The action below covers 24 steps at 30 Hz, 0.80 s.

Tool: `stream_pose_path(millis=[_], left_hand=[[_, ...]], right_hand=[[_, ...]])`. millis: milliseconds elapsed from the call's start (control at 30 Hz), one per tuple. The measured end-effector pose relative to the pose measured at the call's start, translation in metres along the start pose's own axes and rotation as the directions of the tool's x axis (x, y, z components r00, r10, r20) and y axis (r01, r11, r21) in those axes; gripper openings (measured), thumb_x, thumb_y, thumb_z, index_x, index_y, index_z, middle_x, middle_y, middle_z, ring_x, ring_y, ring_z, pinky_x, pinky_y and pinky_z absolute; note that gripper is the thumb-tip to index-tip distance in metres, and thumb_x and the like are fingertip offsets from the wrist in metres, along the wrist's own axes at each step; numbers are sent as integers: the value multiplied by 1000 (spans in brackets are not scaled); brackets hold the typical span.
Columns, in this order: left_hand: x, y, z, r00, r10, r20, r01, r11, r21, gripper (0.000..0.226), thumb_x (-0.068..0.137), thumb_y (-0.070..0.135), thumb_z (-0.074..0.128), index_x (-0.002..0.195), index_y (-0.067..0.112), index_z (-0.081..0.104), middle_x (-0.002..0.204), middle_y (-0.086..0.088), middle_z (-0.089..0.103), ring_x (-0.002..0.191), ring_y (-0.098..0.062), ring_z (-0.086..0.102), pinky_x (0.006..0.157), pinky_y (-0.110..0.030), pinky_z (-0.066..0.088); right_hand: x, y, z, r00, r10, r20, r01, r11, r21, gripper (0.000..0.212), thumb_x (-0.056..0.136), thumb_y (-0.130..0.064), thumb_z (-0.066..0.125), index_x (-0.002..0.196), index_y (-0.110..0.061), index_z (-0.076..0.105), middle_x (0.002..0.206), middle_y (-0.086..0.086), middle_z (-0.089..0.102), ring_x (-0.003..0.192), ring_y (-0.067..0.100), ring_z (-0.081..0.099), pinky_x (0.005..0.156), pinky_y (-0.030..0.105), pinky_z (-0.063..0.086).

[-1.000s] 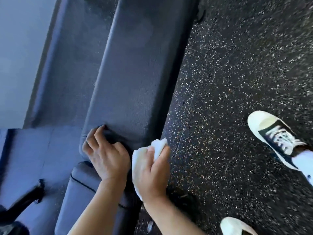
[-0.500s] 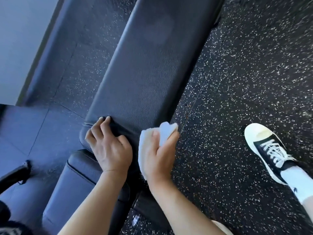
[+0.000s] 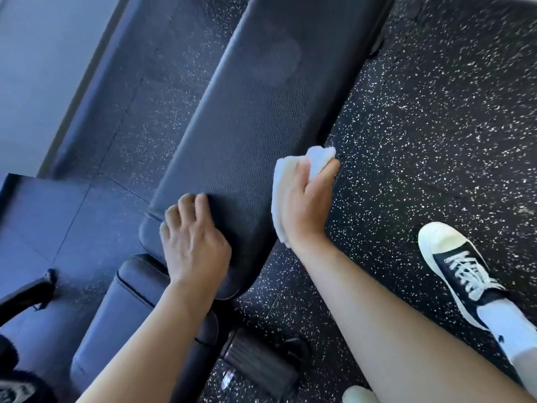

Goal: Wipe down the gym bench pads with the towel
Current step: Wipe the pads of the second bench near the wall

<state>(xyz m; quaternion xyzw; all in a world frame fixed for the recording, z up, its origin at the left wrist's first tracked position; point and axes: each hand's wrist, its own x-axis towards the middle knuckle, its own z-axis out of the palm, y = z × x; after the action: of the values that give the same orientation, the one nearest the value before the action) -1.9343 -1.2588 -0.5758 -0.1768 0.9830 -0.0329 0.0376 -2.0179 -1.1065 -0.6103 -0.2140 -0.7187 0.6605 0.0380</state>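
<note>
1 head camera looks steeply down, close over the bench pad (image 3: 247,135) and floor (image 3: 436,126).

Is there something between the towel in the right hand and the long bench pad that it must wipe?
Nothing visible. The right hand holds the towel against the long pad's side edge; the left hand rests on the near end.

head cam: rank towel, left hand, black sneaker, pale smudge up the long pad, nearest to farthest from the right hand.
1. towel: gripped in the right hand, at the long pad's right edge.
2. left hand: to its left, resting on the pad's near end.
3. and 4. black sneaker, on the floor to the right, and pale smudge, up the pad: too close to call.
</note>
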Motion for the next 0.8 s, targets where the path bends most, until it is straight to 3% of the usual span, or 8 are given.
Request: stream_pose_path(millis=[67, 133, 267, 300, 467, 667, 733, 800], left_hand=[[7, 9, -3, 996, 92, -9, -92, 992, -88, 59, 84, 10, 54, 143, 14, 49, 147, -10, 48, 128, -41, 45, 105, -58, 42], [21, 22, -3, 987, 155, -38, -159, 976, -150, 59, 89, 20, 48, 148, 18, 49, 152, -6, 47, 131, -39, 44, 109, -55, 43], [59, 50, 1, 975, 213, -63, -221, 958, -183, 58, 98, 30, 42, 154, 22, 47, 158, -4, 45, 136, -39, 42, 114, -55, 39], [69, 57, 3, 970, 232, -68, -241, 954, -180, 58, 99, 32, 40, 156, 22, 46, 160, -5, 44, 139, -39, 40, 116, -55, 37], [121, 97, 0, 951, 307, -31, -308, 934, -181, 63, 102, 41, 34, 163, 25, 36, 172, -4, 30, 156, -33, 26, 124, -56, 25], [129, 121, 1, 969, 245, -26, -245, 944, -221, 65, 99, 39, 35, 164, 31, 34, 173, 0, 27, 160, -31, 21, 126, -58, 18], [131, 121, -1, 968, 251, -15, -249, 949, -196, 66, 97, 39, 37, 162, 28, 39, 170, -4, 33, 155, -35, 27, 125, -58, 23], [137, 120, -8, 962, 273, 2, -268, 949, -167, 64, 96, 40, 41, 157, 25, 45, 164, -7, 39, 147, -38, 34, 122, -57, 28]], right_hand=[[-16, 5, -4, 999, -23, 42, 24, 999, -28, 13, 108, -24, 46, 111, -23, 33, 105, 12, 54, 95, 28, 54, 81, 19, 38], [-37, 10, -9, 993, -15, 118, 16, 1000, -7, 13, 109, -21, 47, 111, -17, 35, 101, 11, 53, 90, 24, 51, 79, 12, 37], [-44, 28, -10, 983, 51, 174, -50, 999, -6, 38, 107, -42, 44, 129, -11, 39, 116, 7, 57, 101, 25, 58, 90, 40, 49], [-33, 26, -8, 985, 43, 164, -47, 999, 17, 37, 107, -41, 43, 127, -11, 39, 115, 8, 56, 100, 26, 58, 90, 41, 49], [64, -18, -5, 1000, 15, -9, -14, 996, 89, 9, 105, -25, 43, 107, -18, 37, 103, 10, 54, 89, 22, 50, 75, 16, 39], [68, -9, -12, 996, 44, 74, -52, 992, 115, 11, 107, -30, 46, 112, -24, 38, 107, 2, 55, 90, 24, 53, 87, 49, 50], [43, -5, -12, 992, 44, 122, -61, 988, 140, 11, 107, -30, 46, 109, -23, 38, 102, -3, 53, 85, 19, 50, 83, 51, 50], [38, -3, -14, 991, 6, 133, -18, 995, 93, 11, 107, -24, 46, 110, -15, 40, 99, -2, 52, 83, 14, 51, 79, 41, 48]])
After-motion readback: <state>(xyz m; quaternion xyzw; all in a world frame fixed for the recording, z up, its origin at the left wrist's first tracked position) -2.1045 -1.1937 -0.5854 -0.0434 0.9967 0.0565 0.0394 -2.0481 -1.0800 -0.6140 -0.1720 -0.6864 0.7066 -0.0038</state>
